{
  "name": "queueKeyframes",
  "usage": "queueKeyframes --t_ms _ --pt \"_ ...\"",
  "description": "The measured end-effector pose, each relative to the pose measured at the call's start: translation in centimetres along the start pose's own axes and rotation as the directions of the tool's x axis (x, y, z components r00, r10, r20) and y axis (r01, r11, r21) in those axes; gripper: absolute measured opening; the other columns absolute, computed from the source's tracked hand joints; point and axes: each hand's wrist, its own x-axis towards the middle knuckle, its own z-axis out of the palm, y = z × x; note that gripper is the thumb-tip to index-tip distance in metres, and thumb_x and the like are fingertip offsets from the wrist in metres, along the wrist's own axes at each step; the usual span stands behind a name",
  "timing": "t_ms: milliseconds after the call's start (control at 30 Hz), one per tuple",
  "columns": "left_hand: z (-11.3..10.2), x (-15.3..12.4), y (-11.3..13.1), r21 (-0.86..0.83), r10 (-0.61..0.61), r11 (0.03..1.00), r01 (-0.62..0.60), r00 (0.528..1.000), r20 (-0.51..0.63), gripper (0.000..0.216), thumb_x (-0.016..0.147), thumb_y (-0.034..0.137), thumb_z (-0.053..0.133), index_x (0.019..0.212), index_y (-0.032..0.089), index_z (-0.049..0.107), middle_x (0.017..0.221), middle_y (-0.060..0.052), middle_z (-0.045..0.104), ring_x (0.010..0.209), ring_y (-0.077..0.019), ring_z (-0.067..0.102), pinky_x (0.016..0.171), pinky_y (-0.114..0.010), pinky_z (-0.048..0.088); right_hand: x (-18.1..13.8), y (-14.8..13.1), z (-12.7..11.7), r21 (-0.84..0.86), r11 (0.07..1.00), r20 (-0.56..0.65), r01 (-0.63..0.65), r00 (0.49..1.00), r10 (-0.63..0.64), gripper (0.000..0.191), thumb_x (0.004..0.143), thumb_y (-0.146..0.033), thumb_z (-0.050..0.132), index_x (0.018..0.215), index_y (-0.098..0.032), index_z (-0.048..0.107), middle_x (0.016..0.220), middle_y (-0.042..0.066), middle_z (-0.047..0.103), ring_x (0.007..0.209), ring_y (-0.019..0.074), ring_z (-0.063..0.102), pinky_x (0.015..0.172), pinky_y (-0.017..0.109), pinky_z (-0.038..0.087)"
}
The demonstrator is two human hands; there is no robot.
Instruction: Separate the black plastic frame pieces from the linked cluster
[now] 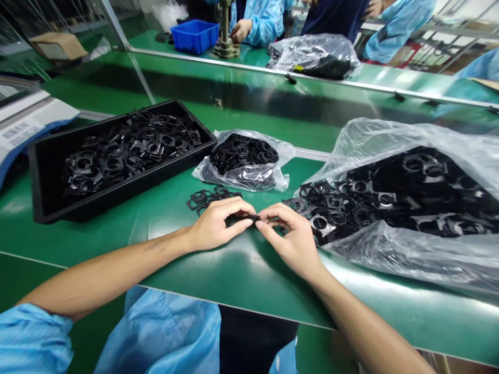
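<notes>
Both hands meet over the green tabletop, pinching one small black plastic part (253, 218) seen nearly edge-on. My left hand (218, 223) grips its left end between thumb and fingers. On its right end, the thumb and fingers of my right hand (290, 234) are closed too. Fingers cover most of the part, so its full shape is hidden. Just behind my left hand lie several loose black frames with round holes (200, 197). To the right of my right hand, similar black frames (322, 224) spill from the mouth of a large clear plastic bag (382, 254).
A black tray (128, 195) of similar parts stands at the left. Behind my hands sits a smaller clear bag (249, 179) of black parts. Beyond the metal rail are a blue bin (195, 36), another filled bag (315, 52) and people in blue sleeves (268, 23).
</notes>
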Motion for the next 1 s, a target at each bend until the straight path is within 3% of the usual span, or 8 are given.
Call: queueKeyframes --t_ms 433,700,1000 --pt "0.09 -0.01 0.04 -0.026 -0.019 0.999 0.02 0.999 0.037 0.008 0.094 0.022 0.061 0.096 0.016 0.066 0.084 -0.004 0.068 0.076 -0.0144 0.063 0.072 -0.026 0.051 -0.12 -0.03 0.02 -0.01 1.0 0.015 -0.007 1.0 0.007 0.004 0.087 -0.021 0.067 0.084 -0.021 0.068 0.083 0.003 0.068 0.072 0.0157 0.064 0.072 0.03 0.057" --pt "0.15 -0.01 0.01 -0.094 -0.014 0.996 0.006 0.996 -0.089 0.013 0.091 0.024 0.066 0.1 0.016 0.069 0.087 -0.005 0.071 0.077 -0.0148 0.065 0.073 -0.027 0.053 0.31 0.21 -0.34 0.212 0.97 0.015 -0.12 0.993 0.119 0.013 0.087 -0.031 0.071 0.085 -0.02 0.066 0.088 0.003 0.067 0.08 0.0163 0.065 0.074 0.027 0.057" --pt "-0.39 0.37 0.61 -0.026 -0.002 1.0 -0.002 0.986 -0.164 0.008 0.091 0.02 0.067 0.095 0.017 0.073 0.08 -0.003 0.071 0.072 -0.0126 0.064 0.07 -0.025 0.052 0.03 0.05 -0.1 0.189 0.977 -0.008 -0.096 0.995 0.099 0.02 0.087 -0.04 0.071 0.087 -0.021 0.065 0.09 0.004 0.067 0.083 0.0179 0.066 0.079 0.03 0.059"
